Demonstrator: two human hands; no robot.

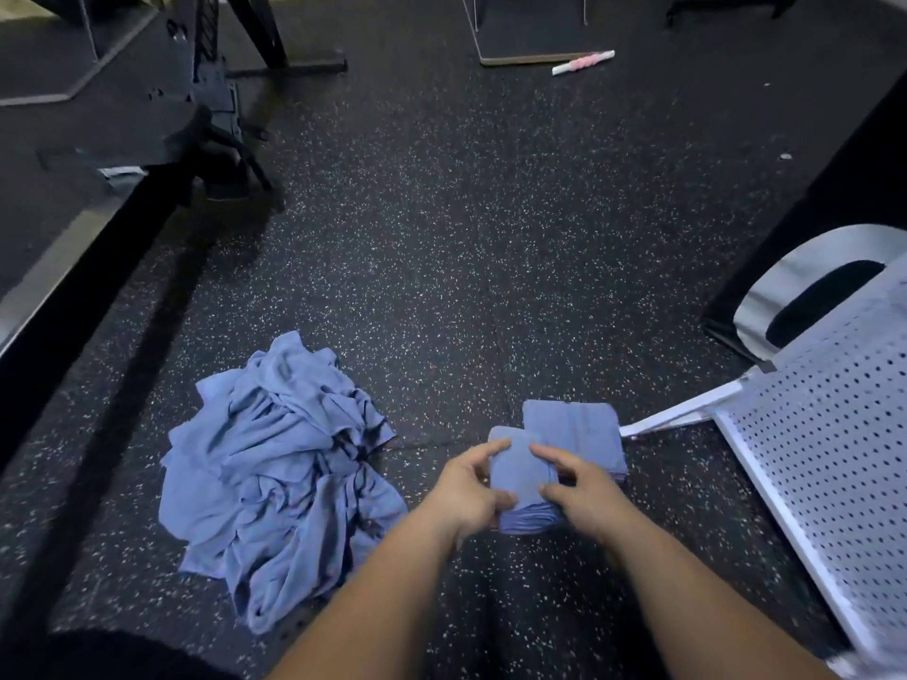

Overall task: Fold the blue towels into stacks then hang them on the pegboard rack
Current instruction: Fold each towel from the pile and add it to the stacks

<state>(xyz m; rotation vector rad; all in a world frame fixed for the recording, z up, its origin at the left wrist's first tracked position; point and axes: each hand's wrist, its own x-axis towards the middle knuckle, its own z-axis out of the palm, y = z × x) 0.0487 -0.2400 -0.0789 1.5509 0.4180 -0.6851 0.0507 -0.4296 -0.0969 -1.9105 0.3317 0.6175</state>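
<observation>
On the speckled black floor (pixel 441 247) right in front of you, both hands are on a small folded bundle (pixel 522 476) of blue towels. Your left hand (pixel 466 488) curls round its left edge with fingers over the top, and your right hand (pixel 581 490) clasps the right edge the same way. The layers show along the near side. Just behind the bundle lies a second folded stack (pixel 574 429), flat on the floor; whether the two touch, you cannot tell. Off to your left, well apart from the bundle, the loose pile (pixel 280 478) of unfolded blue towels sprawls in a crumpled heap. On your right the white pegboard rack (pixel 834 458) sits tilted, and a white bar (pixel 682 413) of it reaches to just beside the second stack. Far ahead on the left stands a black equipment frame (pixel 216 90). Ahead on the right a pink-and-white roll (pixel 584 62) lies on the floor against a flat board (pixel 530 58).
</observation>
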